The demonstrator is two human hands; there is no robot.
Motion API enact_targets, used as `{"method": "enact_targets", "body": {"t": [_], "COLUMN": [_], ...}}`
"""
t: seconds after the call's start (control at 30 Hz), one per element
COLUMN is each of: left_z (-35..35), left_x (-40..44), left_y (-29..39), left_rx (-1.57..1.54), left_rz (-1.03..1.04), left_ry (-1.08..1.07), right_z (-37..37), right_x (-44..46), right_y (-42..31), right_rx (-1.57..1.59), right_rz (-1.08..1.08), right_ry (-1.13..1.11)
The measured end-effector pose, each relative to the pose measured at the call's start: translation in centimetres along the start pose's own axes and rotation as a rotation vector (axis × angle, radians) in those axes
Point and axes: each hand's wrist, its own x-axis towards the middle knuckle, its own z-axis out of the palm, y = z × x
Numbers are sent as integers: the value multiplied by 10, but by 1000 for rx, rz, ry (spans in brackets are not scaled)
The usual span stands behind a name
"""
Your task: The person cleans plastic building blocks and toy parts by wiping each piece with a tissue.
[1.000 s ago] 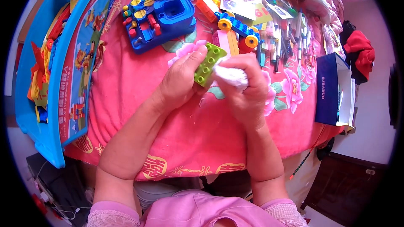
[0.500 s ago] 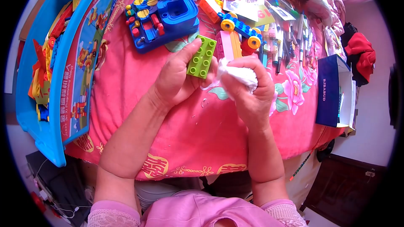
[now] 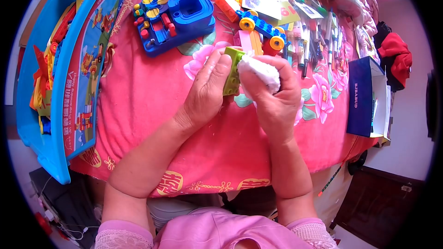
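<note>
A lime-green toy building block (image 3: 232,74) is gripped in my left hand (image 3: 206,90), turned on edge so its studs face mostly down and left. My right hand (image 3: 277,93) is closed around a crumpled white tissue (image 3: 261,74), which presses against the block's right side. Just beyond the hands lie a pink block (image 3: 242,40) and an orange block (image 3: 255,41). My left fingers behind the block are partly hidden.
A blue toy base (image 3: 177,27) stands at the back left, and blue wheeled toy cars (image 3: 263,26) lie by paper cards (image 3: 272,5). Several pens (image 3: 307,46) are scattered right. A blue bin (image 3: 62,110) borders the left; a dark blue box (image 3: 362,97) sits right.
My left hand has rotated the green block from studs facing up onto its edge. My right hand has brought the tissue against the block.
</note>
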Motion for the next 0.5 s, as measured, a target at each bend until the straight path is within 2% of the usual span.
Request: {"method": "enact_targets", "body": {"t": [0.1, 0.2, 0.23, 0.37, 0.47, 0.5], "left_z": [0, -11, -7, -20, -19, -18], "left_x": [3, 9, 8, 14, 16, 19], "left_y": [-8, -7, -3, 0, 1, -1], "left_rx": [24, 163, 14, -306, -421, -460], "left_rz": [13, 133, 65, -95, -123, -116], "left_ry": [143, 97, 131, 79, 68, 80], "right_z": [-2, -1, -1, 4, -3, -6], "right_x": [-1, 0, 0, -7, -2, -2], "right_y": [6, 4, 4, -2, -4, -2], "right_rx": [-218, -429, -489, -512, -279, -220], "right_rz": [-158, -355, -405, -291, -301, -250], "right_ry": [-68, -169, -240, -595, -471, -368]}}
